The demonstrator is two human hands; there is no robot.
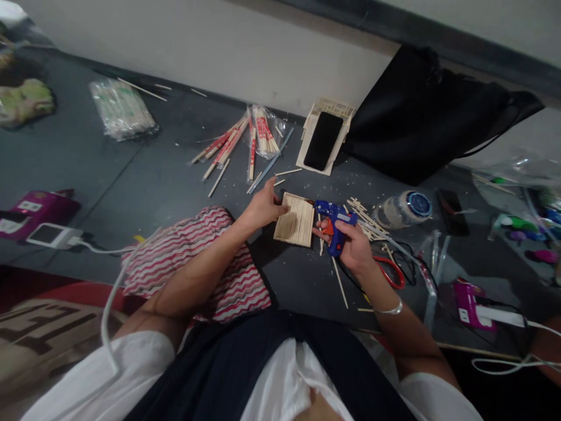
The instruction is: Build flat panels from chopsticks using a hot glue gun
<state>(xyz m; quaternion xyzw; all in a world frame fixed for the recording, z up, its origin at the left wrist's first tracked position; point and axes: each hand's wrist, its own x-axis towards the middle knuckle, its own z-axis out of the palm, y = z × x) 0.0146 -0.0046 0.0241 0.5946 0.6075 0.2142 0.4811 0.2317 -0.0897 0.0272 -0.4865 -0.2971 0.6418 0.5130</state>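
Observation:
A small panel of thin wooden sticks (294, 220) laid side by side sits in front of me on the dark table. At its left edge is my left hand (264, 204), with index finger and thumb apart; the thumb reaches over the panel's edge, though I cannot tell if it presses on it. My right hand (354, 248) grips a blue hot glue gun (336, 221) with an orange trigger. The gun's nozzle points left, at the panel's upper right corner. Loose cut sticks (363, 217) lie behind and beside the gun.
Chopsticks in red-marked wrappers (228, 146) and a phone (323, 140) lie toward the wall. At the right are a blue-lidded jar (404, 209), red-handled scissors (391, 272) and a purple power strip (471, 307). A striped cushion (197, 257) lies under my left arm.

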